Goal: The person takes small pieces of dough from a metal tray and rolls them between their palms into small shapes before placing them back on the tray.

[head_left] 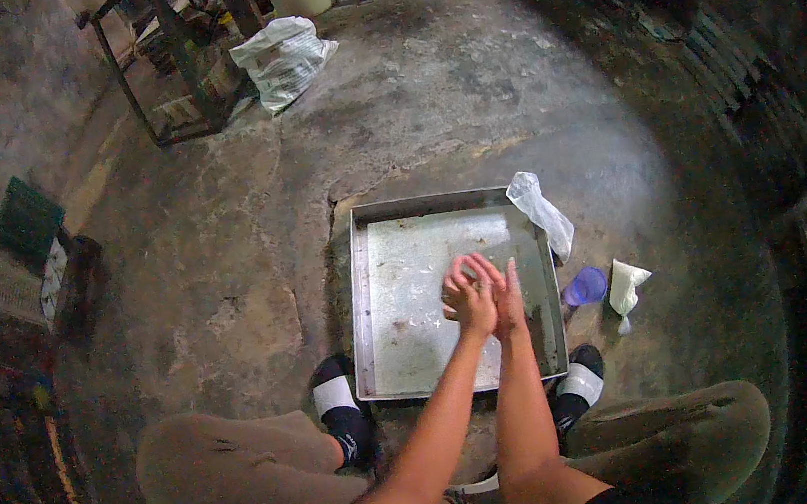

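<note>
Over a square metal tray (pixel 407 282) on the floor, my two hands are pressed against each other. My left hand (pixel 469 296) lies with its fingers somewhat bent and apart against the right one. My right hand (pixel 508 302) has its fingers stretched out, partly hidden behind the left. I see nothing held between the palms, though their inner sides are hidden. Small pale bits and smears lie on the tray's bottom. A clear plastic bag (pixel 545 212) hangs over the tray's far right corner.
Right of the tray are a purple cup (pixel 586 286) and a knotted bag of white stuff (pixel 626 290). My sandalled feet flank its near corners. Farther off stand a white sack (pixel 286 63) and a dark metal frame (pixel 170 69). A green-backed object (pixel 27 220) is at left.
</note>
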A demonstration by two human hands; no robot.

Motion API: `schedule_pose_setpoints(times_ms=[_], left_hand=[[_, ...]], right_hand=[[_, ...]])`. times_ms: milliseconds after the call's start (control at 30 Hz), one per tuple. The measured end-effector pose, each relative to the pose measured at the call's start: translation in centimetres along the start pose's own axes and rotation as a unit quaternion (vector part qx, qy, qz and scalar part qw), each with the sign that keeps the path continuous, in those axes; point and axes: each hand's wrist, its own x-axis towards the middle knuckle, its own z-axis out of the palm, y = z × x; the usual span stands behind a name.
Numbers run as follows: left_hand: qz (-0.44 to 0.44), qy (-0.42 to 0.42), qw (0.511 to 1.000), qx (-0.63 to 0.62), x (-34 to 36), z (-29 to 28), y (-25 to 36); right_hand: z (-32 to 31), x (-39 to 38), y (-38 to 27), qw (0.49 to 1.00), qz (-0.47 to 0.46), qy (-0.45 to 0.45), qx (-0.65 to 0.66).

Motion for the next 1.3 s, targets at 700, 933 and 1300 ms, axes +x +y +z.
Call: schedule_pose_setpoints(times_ms=[700,933,1300], left_hand=[[-0.037,-0.235,0.961,-0.141,4.0,-5.6,0.5],[-0.03,-0.141,0.989,-0.033,2.9,-5.8,1.6],[0.099,-0.117,0.987,-0.038,-0.2,-5.6,4.6]], right_hand=[[-0.1,3.0,-0.4,0.984,0.035,0.154,-0.078],[1.6,2.1,-0.7,0.816,-0.097,0.306,-0.48],[1.9,-0.2,-4.0,0.778,-0.089,0.342,-0.519]])
